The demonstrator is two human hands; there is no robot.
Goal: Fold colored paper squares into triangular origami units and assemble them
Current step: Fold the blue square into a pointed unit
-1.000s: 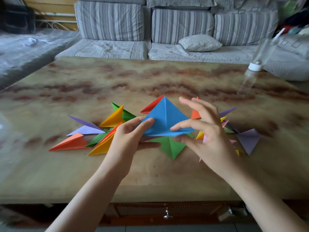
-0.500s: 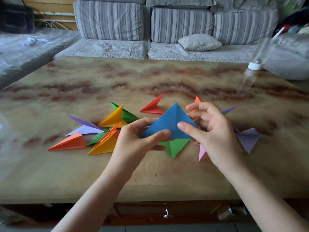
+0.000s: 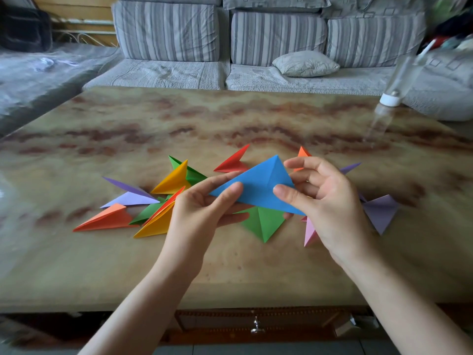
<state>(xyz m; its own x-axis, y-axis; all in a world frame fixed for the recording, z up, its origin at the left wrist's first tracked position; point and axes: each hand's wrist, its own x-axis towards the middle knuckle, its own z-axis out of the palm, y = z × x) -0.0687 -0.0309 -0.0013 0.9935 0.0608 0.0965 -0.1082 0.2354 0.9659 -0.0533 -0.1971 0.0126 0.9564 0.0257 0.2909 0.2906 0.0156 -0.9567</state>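
Observation:
A blue folded paper triangle [image 3: 258,187] is held just above the table between both hands. My left hand [image 3: 202,211] pinches its left corner with thumb on top and fingers beneath. My right hand [image 3: 325,201] pinches its right side, thumb on the front face. Under it lies a green folded unit [image 3: 263,222]. Other folded units lie around: orange [image 3: 107,219], yellow [image 3: 156,222], lilac [image 3: 130,198], red [image 3: 233,162], a second yellow [image 3: 174,180], pink [image 3: 311,233] and purple [image 3: 381,212].
The marbled table [image 3: 230,119] carries a clear plastic bottle with a white cap [image 3: 389,103] at the far right. A striped grey sofa [image 3: 256,42] with a small cushion [image 3: 305,64] stands behind the table. A drawer knob [image 3: 256,326] shows below the front edge.
The blue triangle has tilted flatter and dropped lower, its peak leaning right. My right fingers curled in from a spread pose and my left thumb slid along the left corner.

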